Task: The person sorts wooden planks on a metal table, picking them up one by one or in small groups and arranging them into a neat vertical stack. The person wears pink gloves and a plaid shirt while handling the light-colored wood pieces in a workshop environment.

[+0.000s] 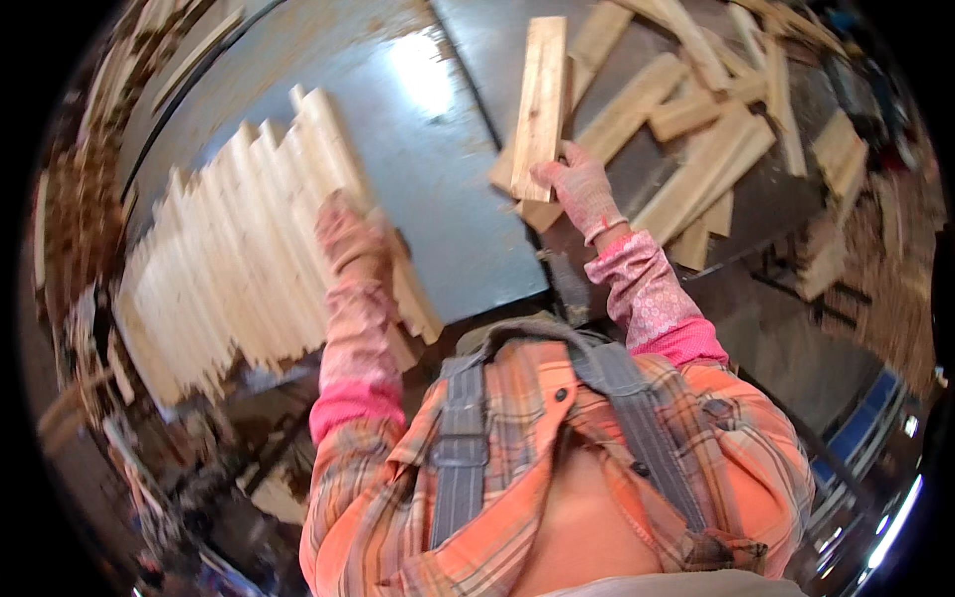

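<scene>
My right hand (582, 189), in a pale pinkish glove, is closed around the near end of a flat wooden board (542, 95). That board points away from me, above other loose boards. Over to the left, my gloved left hand (350, 237) is closed over a light wooden strip (343, 149) at the right side of a row of strips (234, 259). Its fingers are slightly blurred, and the strip runs on past the wrist. The strips lie side by side, their ends uneven.
A grey metal table (453, 209) carries the row, with sawdust on its far part. To the right, loose boards (706, 159) lie crossed in a pile on a darker surface. Stacked wood (80, 224) stands at the far left, and more wood (895, 289) at the right.
</scene>
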A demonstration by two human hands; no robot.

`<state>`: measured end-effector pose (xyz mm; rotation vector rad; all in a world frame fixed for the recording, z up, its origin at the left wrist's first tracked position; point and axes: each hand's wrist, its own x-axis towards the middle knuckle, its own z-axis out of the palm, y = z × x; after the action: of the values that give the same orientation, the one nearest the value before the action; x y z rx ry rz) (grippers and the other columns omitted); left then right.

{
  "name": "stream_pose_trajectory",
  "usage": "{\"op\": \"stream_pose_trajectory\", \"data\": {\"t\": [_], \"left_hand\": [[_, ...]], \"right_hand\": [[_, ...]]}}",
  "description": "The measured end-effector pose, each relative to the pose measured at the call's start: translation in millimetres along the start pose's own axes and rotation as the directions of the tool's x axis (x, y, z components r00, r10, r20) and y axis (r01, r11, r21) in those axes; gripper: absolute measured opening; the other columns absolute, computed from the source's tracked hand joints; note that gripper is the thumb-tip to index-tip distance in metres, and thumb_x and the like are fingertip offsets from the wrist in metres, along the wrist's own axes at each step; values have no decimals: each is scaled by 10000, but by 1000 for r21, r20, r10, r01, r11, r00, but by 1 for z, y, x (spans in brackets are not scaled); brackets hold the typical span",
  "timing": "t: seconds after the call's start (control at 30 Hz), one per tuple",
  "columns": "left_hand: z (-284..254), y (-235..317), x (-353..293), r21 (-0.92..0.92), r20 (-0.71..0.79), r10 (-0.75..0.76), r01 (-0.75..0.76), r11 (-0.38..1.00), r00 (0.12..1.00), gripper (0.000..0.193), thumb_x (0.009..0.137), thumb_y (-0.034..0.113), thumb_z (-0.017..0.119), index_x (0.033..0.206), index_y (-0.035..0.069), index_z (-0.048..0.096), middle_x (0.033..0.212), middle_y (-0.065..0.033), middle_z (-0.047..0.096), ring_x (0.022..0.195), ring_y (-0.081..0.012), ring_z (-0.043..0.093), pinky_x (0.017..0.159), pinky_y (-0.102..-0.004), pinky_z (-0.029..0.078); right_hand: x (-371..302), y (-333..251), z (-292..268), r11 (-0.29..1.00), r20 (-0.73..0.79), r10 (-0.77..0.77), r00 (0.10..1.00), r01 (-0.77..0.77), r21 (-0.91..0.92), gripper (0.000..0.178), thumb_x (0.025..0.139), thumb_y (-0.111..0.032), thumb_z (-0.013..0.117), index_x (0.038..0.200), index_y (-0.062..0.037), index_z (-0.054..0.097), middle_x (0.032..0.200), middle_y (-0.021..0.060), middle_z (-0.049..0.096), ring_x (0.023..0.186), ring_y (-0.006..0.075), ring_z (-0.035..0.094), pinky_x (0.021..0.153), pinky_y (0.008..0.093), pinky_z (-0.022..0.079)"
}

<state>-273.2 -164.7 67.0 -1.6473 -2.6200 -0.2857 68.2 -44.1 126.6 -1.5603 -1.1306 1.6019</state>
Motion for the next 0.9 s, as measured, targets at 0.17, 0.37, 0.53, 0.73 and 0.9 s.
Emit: {"op": "stream_pose_trajectory", "data": {"t": [0.17, 0.37, 0.53, 0.73, 0.9], "left_hand": [[-15, 6, 9, -151, 72, -5, 16, 988, 997, 744, 855, 459, 697, 1424, 3, 551, 1522, -211, 511, 1421, -393, 456, 1195, -469, 338], [-30, -5, 12, -106, 222, -6, 30, 994, 975, 812, 878, 536, 686, 1496, 40, 509, 1572, -182, 463, 1479, -394, 386, 1230, -483, 286], [-33, 6, 11, -146, 222, -27, 61, 987, 975, 810, 868, 509, 688, 1497, 32, 506, 1590, -186, 433, 1488, -403, 364, 1240, -486, 271], [-39, 18, 25, -273, 55, -88, 100, 957, 995, 685, 873, 417, 705, 1402, -3, 593, 1458, -229, 561, 1392, -415, 483, 1182, -469, 378], [-36, 53, 65, -566, -169, -39, -65, 822, 985, 529, 905, 341, 704, 1302, -6, 670, 1316, -234, 662, 1260, -394, 612, 1120, -435, 460]], "right_hand": [[-22, 25, 94, 973, 364, 121, 924, -37, -228, 369, 874, -203, 705, 1170, 17, 721, 1019, 78, 739, 852, 172, 674, 784, 318, 544], [-18, 53, 122, 696, 583, 353, 732, -622, 360, 407, 964, -259, 701, 1285, -12, 660, 1092, 106, 729, 852, 198, 676, 728, 332, 556], [12, 55, 101, 560, 729, 272, 628, -720, 411, 381, 1031, -329, 641, 1246, -16, 670, 979, 73, 712, 790, 207, 678, 647, 337, 578], [-18, 29, 134, 816, 356, 44, 933, 172, -552, 395, 936, -320, 645, 1172, -3, 661, 1082, 206, 729, 1023, 389, 690, 898, 445, 550], [-59, 22, 147, 672, 592, 208, 778, 327, -665, 449, 881, -340, 686, 1216, -42, 654, 1179, 242, 702, 1167, 436, 638, 990, 467, 515]]}}
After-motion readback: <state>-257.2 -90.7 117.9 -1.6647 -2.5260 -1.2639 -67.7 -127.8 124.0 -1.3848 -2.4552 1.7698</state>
